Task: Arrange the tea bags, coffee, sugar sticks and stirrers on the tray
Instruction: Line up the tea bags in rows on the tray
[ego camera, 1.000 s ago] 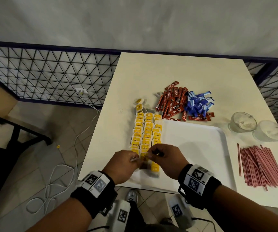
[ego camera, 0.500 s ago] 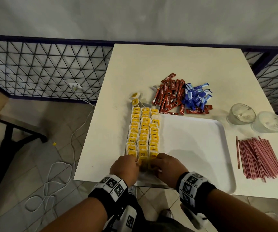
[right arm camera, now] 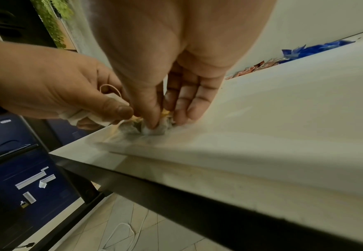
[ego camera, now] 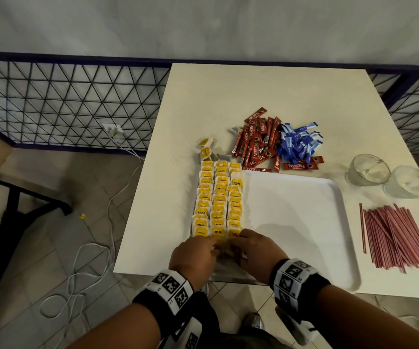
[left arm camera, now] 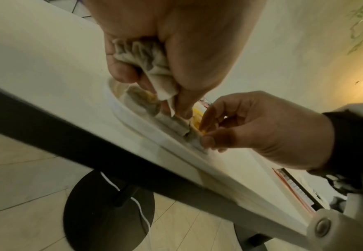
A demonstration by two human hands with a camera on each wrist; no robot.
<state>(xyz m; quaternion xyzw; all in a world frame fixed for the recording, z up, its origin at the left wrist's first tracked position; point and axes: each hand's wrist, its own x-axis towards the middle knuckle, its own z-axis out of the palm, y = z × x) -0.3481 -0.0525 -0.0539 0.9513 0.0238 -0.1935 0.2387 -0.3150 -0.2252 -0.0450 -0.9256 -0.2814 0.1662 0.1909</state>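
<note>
Yellow-tagged tea bags point(ego camera: 218, 197) lie in three rows along the left side of the white tray point(ego camera: 304, 222). Both hands meet at the rows' near end. My left hand point(ego camera: 213, 248) grips a small bunch of tea bags point(left arm camera: 146, 56) in its palm. My right hand point(ego camera: 238, 244) pinches one tea bag point(right arm camera: 154, 129) down onto the tray by the near rim. Red coffee sticks point(ego camera: 256, 144) and blue sugar sticks point(ego camera: 296, 144) are piled beyond the tray. Pink stirrers point(ego camera: 395, 235) lie to its right.
Two loose tea bags point(ego camera: 205, 149) sit on the table past the rows. Two glass cups point(ego camera: 367, 170) stand at the right edge above the stirrers. The tray's near rim overhangs the table's front edge. A wire fence and a white cable are on the floor side, left.
Both hands have come down and nearer to the tray's near rim, bringing a tea bag onto the end of the rows. The head view has shifted slightly.
</note>
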